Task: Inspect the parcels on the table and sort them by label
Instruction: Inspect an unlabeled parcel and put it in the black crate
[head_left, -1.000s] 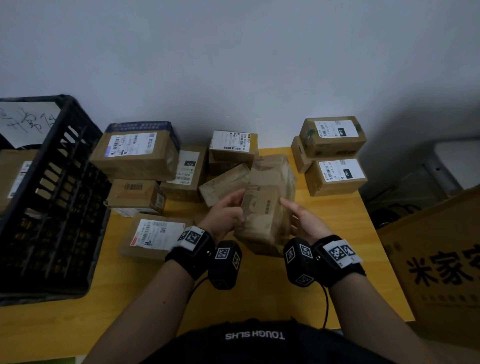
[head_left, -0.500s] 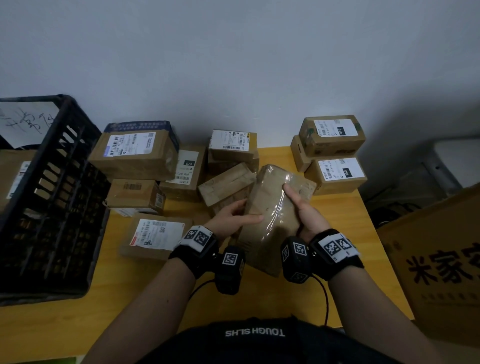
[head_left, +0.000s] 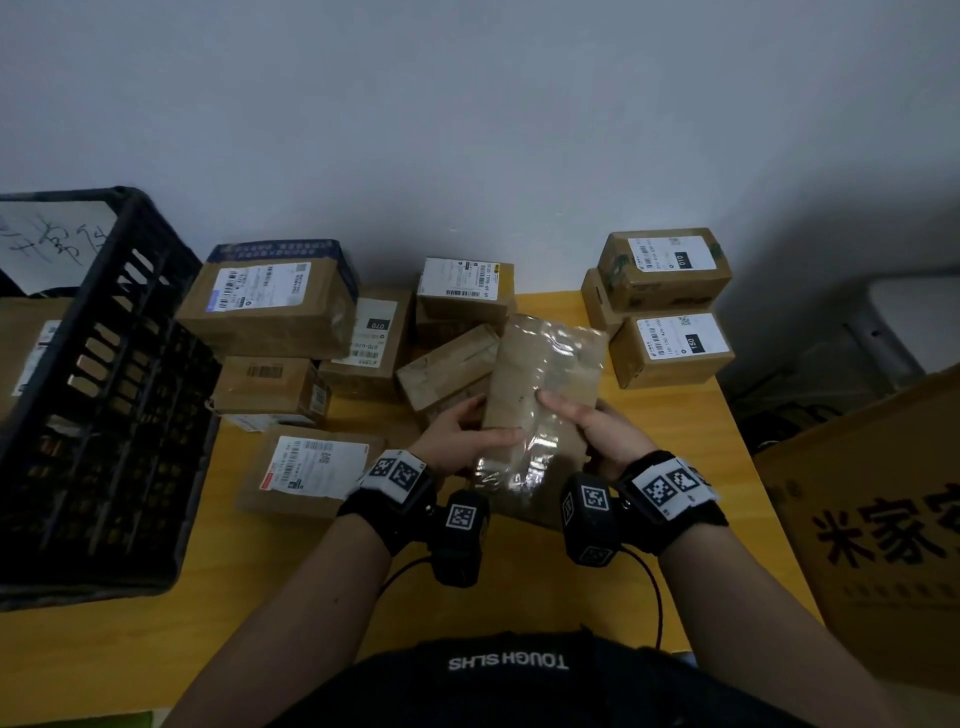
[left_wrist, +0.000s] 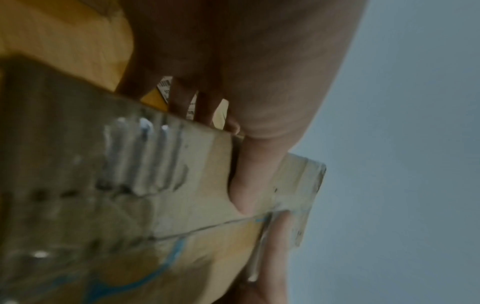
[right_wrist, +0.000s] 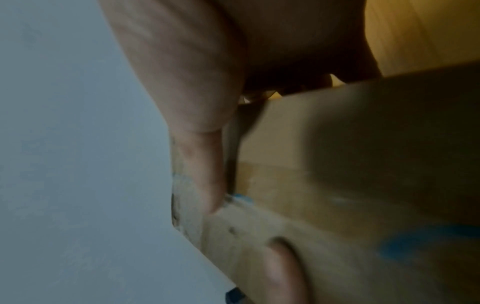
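Note:
A brown cardboard parcel wrapped in shiny clear tape is held above the yellow table, its taped face up and no label showing. My left hand grips its left edge, thumb on top. My right hand grips its right edge, thumb on top. In the left wrist view the thumb presses the parcel with fingers underneath. In the right wrist view the thumb lies on the parcel. Several labelled parcels lie behind, such as one marked 150 and one marked 010.
A black plastic crate stands on the table's left side. A large cardboard box with black characters stands off the right edge. A labelled parcel lies flat near my left wrist. A wall rises behind the table.
Both hands have turned the parcel over from a plain cardboard side to its taped face, and tilted it flatter and lower towards me.

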